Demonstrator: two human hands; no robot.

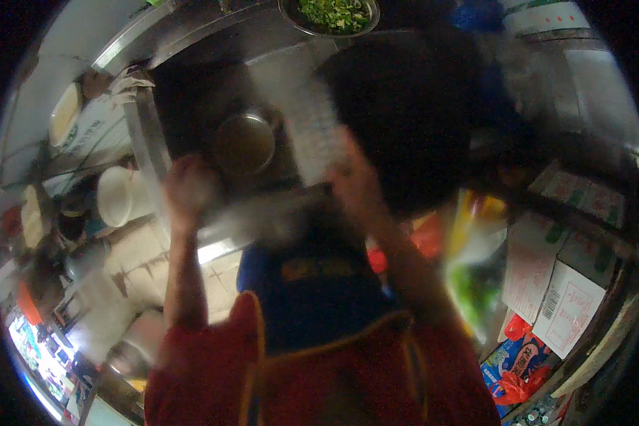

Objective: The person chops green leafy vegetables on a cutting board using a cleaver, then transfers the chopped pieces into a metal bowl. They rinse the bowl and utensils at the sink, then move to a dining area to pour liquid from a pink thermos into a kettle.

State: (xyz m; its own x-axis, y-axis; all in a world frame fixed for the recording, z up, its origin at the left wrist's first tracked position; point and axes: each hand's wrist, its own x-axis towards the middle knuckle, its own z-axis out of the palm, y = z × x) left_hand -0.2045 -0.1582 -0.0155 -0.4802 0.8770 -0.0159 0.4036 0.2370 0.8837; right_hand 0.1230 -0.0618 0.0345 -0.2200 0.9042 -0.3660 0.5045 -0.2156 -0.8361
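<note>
Both hands are blurred over a dark work area. My left hand (190, 183) looks closed at the left, near a metal edge; whether it holds anything cannot be told. Beside it, to the right, is a round vessel with a shiny rim (246, 144). My right hand (349, 165) reaches forward at the centre and touches the near end of a pale, flat, blurred surface (311, 114); its fingers are too blurred to tell their grip. At the top, a metal bowl (334, 16) holds chopped greens.
A crumpled cloth (133, 82) hangs over a metal rail (145, 128) at the left, with a white bucket (120, 196) below. Cardboard boxes (570, 306), red plastic bags (519, 386) and a yellow and green package (474, 261) stand at the right.
</note>
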